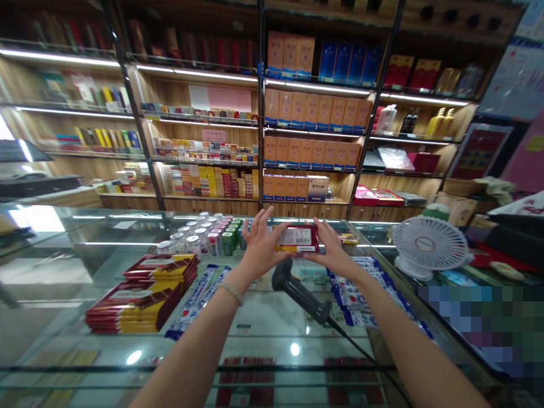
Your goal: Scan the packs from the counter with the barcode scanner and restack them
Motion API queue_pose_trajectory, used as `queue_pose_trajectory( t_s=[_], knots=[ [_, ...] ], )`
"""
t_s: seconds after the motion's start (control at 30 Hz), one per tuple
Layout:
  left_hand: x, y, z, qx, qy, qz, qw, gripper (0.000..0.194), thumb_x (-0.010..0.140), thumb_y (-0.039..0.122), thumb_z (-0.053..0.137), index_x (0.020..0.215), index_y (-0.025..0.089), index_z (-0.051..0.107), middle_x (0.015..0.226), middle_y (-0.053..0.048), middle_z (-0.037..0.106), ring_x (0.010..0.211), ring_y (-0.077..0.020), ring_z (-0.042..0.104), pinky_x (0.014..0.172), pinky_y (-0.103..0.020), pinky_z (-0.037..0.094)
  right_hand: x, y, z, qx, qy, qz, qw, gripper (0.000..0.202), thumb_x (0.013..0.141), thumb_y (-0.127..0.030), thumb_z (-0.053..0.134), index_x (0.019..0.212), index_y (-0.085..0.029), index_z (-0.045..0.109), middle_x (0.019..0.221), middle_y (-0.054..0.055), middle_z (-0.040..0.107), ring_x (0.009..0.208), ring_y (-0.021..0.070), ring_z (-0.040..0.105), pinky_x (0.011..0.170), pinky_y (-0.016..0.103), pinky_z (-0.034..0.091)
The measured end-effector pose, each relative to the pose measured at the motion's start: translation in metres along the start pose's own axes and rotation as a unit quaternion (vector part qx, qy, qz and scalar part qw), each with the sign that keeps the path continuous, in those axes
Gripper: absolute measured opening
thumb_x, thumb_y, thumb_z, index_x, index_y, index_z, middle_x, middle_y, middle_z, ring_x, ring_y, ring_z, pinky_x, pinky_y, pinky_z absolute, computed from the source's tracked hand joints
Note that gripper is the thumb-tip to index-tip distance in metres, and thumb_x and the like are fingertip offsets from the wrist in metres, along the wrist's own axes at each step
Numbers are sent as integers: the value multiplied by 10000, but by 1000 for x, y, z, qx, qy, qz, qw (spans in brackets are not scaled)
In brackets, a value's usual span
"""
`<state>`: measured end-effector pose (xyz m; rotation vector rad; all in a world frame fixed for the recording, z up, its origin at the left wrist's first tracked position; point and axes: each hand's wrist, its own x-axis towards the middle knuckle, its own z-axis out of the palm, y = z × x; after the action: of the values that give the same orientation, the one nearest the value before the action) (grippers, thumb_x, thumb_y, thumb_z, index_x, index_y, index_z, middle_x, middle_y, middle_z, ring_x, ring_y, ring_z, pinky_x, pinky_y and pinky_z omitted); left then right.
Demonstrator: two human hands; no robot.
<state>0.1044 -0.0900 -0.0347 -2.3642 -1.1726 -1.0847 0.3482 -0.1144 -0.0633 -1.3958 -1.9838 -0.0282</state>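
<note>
Between my two hands, above the glass counter, is a red and yellow chocolate bar (297, 238) with its white label and barcode side toward me. My left hand (262, 246) grips its left end with thumb and forefinger, the other fingers raised. At the right end, my right hand (329, 249) pinches it between thumb and fingers. Just below lies a dark barcode scanner (301, 293), its cable running toward the lower right. Stacked chocolate bars (138, 294) in similar wrappers sit to the left. Blue and white snack packets (198, 300) lie near my left forearm.
More blue and white packets (361, 289) lie under my right forearm. Rows of small jars and cans (212, 233) stand behind my left hand. A white fan (430, 243) is at the right. Shelves of boxes (312, 110) line the wall beyond the glass counter (255, 317).
</note>
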Motion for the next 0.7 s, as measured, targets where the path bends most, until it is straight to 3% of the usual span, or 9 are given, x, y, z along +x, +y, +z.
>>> queue_pose_trajectory(
  t_s=[0.27,0.4,0.53,0.6,0.7],
  knots=[
    [-1,4,5,14,-32,35,999,654,757,535,796,1349,306,636,1673,-163,275,1532,-396,227,1221,-649,53,-3,-17,-17,-15,7,-48,999,756,837,-578,718,1510,-344,466,1717,64,205,1587,309,142,1227,552,254],
    [-1,5,7,17,-37,41,998,710,777,534,778,1427,332,575,1680,-149,267,1538,-387,217,1224,-639,31,-3,-20,-16,6,48,-76,996,722,819,-591,732,1448,-298,528,1689,84,286,1573,294,195,1228,525,270],
    [1,2,4,4,-47,30,998,849,786,590,755,1534,327,453,1692,-157,234,1538,-393,212,1226,-630,45,-4,-18,-16,11,118,-86,989,717,853,-582,681,1463,-269,474,1668,110,320,1552,290,249,1216,513,293],
    [3,2,0,-10,-36,15,999,736,828,606,707,1486,331,523,1695,-140,234,1540,-387,209,1227,-627,54,-5,-19,-16,-5,154,-73,985,715,863,-557,657,1472,-255,434,1665,124,315,1549,300,246,1202,527,302],
    [5,9,-5,-38,0,-11,999,412,922,567,604,1246,339,718,1682,-84,285,1544,-350,216,1233,-613,74,-8,-25,-15,-68,179,-69,979,673,842,-539,662,1406,-223,474,1675,143,280,1560,335,189,1210,568,240]
  ],
)
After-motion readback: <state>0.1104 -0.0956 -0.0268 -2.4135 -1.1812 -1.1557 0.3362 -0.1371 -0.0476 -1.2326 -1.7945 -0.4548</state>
